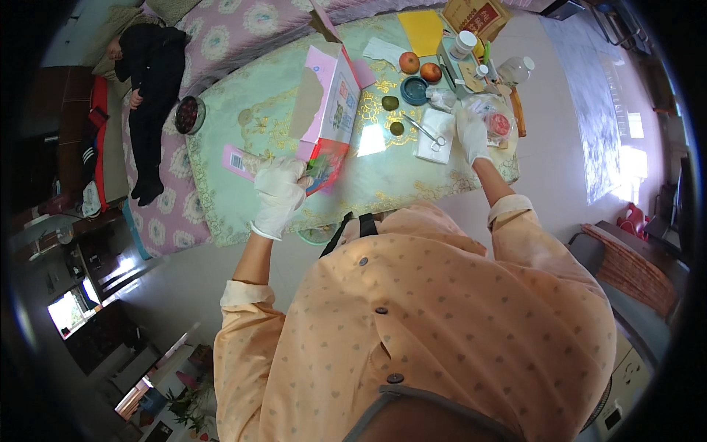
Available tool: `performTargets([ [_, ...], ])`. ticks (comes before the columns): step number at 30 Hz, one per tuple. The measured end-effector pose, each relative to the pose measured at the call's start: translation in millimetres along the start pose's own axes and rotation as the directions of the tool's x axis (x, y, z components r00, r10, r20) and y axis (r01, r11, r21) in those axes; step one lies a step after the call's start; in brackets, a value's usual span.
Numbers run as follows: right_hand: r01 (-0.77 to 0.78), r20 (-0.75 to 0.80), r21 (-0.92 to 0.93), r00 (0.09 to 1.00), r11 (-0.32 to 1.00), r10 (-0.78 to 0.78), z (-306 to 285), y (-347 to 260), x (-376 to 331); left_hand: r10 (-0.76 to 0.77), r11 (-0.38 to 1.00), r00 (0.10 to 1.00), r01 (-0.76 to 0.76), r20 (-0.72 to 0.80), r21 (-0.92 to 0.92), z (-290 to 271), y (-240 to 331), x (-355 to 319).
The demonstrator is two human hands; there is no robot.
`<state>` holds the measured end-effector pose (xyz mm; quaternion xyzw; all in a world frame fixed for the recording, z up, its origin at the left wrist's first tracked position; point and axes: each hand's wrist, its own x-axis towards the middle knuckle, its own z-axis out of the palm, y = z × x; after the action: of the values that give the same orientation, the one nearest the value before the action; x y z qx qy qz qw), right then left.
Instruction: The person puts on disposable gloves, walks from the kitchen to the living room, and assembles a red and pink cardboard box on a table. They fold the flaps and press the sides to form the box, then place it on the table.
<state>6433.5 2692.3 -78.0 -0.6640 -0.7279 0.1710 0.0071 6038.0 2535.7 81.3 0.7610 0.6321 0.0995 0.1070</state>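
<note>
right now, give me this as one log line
left gloved hand: at near end of open carton | right gloved hand: beside red-and-clear package, grip unclear | scissors: on white pack

Open tablecloth (228, 195) lies left of the pink box (335, 103), passable as far as the dark round container (190, 115). The box obstructs direct crossing from the left hand (278, 190) to table centre. The near strip, below the scissors (426, 132), is unobstructed. Farther in, two green fruits (390, 103) and a teal bowl (414, 90) narrow the lane. A transparent pack (498, 124) blocks passage rightward of the right hand (473, 134).
</note>
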Motion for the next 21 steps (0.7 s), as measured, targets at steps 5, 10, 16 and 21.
performTargets([
  [5,-0.008,0.09,0.2,0.996,0.98,-0.01,79,16,-25,-0.074,0.997,0.994,0.074,0.077,0.003,-1,1,-6],
  [10,0.019,0.187,0.083,0.982,0.996,-0.034,113,19,-5,0.003,0.993,0.996,-0.014,0.089,0.121,-11,3,0],
  [16,0.119,0.303,0.083,0.943,0.989,-0.139,112,19,0,-0.044,0.979,0.99,0.017,0.13,0.204,-18,2,-4],
  [21,0.19,0.319,0.036,0.928,0.981,-0.191,121,24,9,-0.159,0.971,0.986,0.147,0.052,0.19,-14,-2,-8],
])
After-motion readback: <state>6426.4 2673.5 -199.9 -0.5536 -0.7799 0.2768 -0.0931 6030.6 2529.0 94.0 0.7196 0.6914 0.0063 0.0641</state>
